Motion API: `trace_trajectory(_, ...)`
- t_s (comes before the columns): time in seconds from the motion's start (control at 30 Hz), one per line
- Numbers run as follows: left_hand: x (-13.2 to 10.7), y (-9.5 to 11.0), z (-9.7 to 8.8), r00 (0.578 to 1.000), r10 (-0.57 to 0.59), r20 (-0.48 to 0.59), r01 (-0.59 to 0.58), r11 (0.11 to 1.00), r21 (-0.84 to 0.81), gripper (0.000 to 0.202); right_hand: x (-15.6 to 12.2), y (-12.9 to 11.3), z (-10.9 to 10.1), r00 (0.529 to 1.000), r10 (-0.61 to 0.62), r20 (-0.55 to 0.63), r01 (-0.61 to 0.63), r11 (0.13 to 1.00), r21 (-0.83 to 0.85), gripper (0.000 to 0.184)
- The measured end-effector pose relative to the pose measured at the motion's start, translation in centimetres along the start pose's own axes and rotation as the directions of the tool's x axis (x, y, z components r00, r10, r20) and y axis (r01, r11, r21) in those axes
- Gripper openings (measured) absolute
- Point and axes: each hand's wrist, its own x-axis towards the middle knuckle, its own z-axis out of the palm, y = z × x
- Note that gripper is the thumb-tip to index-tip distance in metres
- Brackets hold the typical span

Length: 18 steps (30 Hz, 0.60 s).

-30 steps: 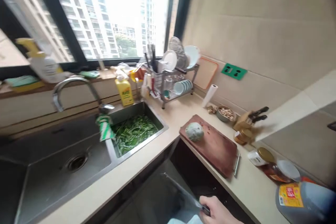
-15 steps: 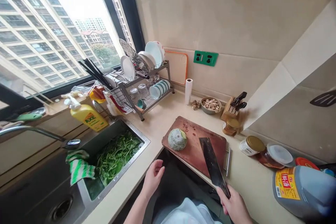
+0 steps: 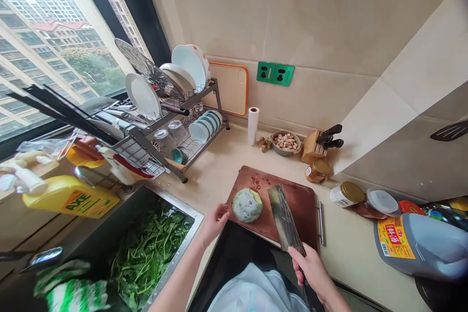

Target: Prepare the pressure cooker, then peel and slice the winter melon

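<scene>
On the reddish-brown cutting board [image 3: 241, 180] sits a round piece of winter melon [image 3: 246, 206], its rind pale green and powdery, with a bright cut patch at the upper right. My left hand [image 3: 216, 222] is beside the board's left edge, just left of the melon and apart from it. Its fingers are loosely curled with nothing in them. My right hand [image 3: 309, 265] grips the handle of a wide cleaver [image 3: 283, 217]. The wet blade points up and away over the board, to the right of the melon.
Green leafy vegetables [image 3: 153, 248] lie in the sink at left, near a striped cloth [image 3: 78, 292]. Behind stands a dish rack [image 3: 137, 144]. A bowl of garlic [image 3: 286, 143], a knife block [image 3: 310, 147], jars [image 3: 345, 195] and a big jug [image 3: 420, 243] line the back and right.
My left hand has risen towards the melon and the board's left edge. The cleaver has turned, so its blade face now catches light. The view has shifted right and closer.
</scene>
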Motion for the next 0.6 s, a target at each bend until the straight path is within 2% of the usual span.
trace_trajectory(0.17, 2.9, 1.8, 0.1, 0.995, -0.053, 0.081, 0.051, 0.998, 0.023, 0.039, 0.0, -1.0, -1.4, 0.993, 0.091, 0.077, -0.092, 0.996, 0.009, 0.037)
trace_trajectory(0.27, 3.6, 2.1, 0.8, 0.970, -0.212, 0.120, 0.217, 0.976, -0.029, 0.046, 0.6, -1.2, -2.5, 0.981, 0.146, 0.128, -0.140, 0.989, -0.057, 0.035)
trace_trajectory(0.37, 3.7, 2.1, 1.3, 0.933, -0.344, 0.105, 0.351, 0.934, -0.057, 0.051, 1.2, -1.3, -3.6, 0.968, 0.170, 0.185, -0.151, 0.982, -0.111, 0.032)
trace_trajectory(0.6, 4.8, 2.7, 1.7, 0.908, -0.407, 0.098, 0.416, 0.906, -0.084, 0.039, 2.1, -1.1, -7.4, 0.929, 0.251, 0.270, -0.143, 0.921, -0.363, 0.025)
